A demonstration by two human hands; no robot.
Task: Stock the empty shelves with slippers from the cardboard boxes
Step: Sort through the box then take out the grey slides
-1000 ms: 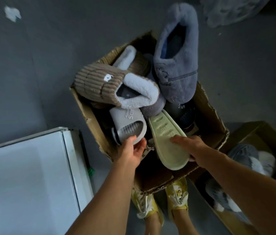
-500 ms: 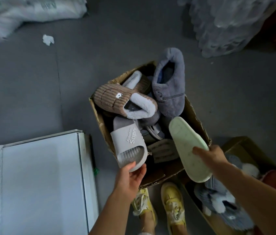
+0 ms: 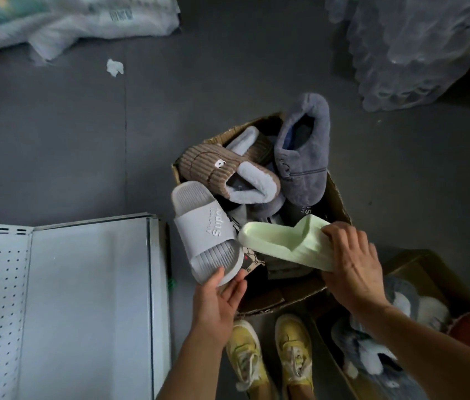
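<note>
A cardboard box (image 3: 336, 197) on the floor holds several slippers, among them a brown corduroy one (image 3: 213, 166) and a blue-grey plush one (image 3: 303, 163). My left hand (image 3: 218, 298) holds the heel of a grey slide slipper (image 3: 202, 226) marked "Super", lifted over the box's left edge. My right hand (image 3: 352, 264) grips a pale green slide slipper (image 3: 283, 243), turned on its side above the box's near part. The white metal shelf (image 3: 89, 298) lies bare at the lower left.
A second cardboard box (image 3: 418, 261) with fluffy slippers sits at the lower right. My yellow shoes (image 3: 268, 356) stand just below the first box. White sacks (image 3: 69, 21) lie at the top left, wrapped plastic bundles (image 3: 418, 44) at the top right, a paper scrap (image 3: 115, 67) on the grey floor.
Both slippers have come up out of the box. The grey one moved left toward the shelf; the green one turned from sole-up onto its side. The view pulled back.
</note>
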